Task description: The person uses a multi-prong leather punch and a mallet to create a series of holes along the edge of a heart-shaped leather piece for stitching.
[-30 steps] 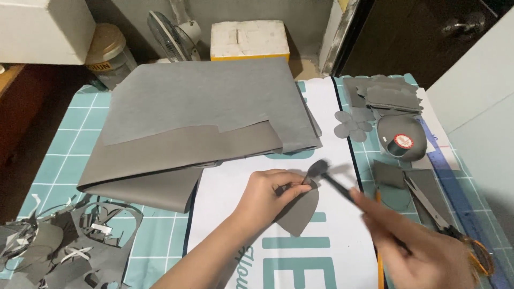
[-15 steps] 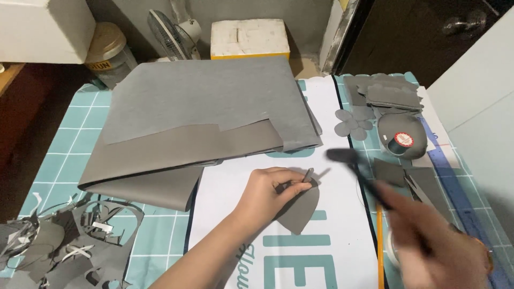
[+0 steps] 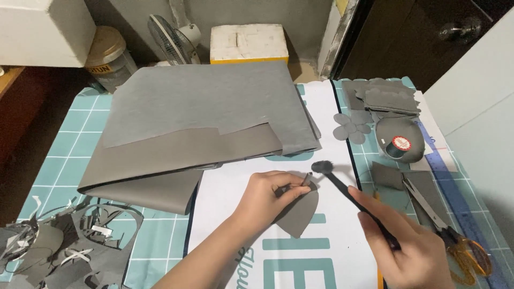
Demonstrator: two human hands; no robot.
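Note:
My left hand (image 3: 266,199) pinches the upper edge of a grey petal-shaped cut piece (image 3: 300,212) and presses it on the white printed sheet (image 3: 225,198). My right hand (image 3: 406,247) holds a thin black brush (image 3: 350,192) by its handle. The brush's dark tip hovers just right of the piece's top corner, close to my left fingertips.
A folded stack of large grey sheets (image 3: 203,126) covers the back of the teal cutting mat (image 3: 59,155). Grey offcuts (image 3: 59,251) pile at front left. Scissors with orange handles (image 3: 450,235), small grey cutouts (image 3: 375,107) and a thread spool (image 3: 398,145) lie to the right.
My right hand swung the brush out to the right and back; its tip is again near the piece's top. My left hand kept holding the grey piece in place.

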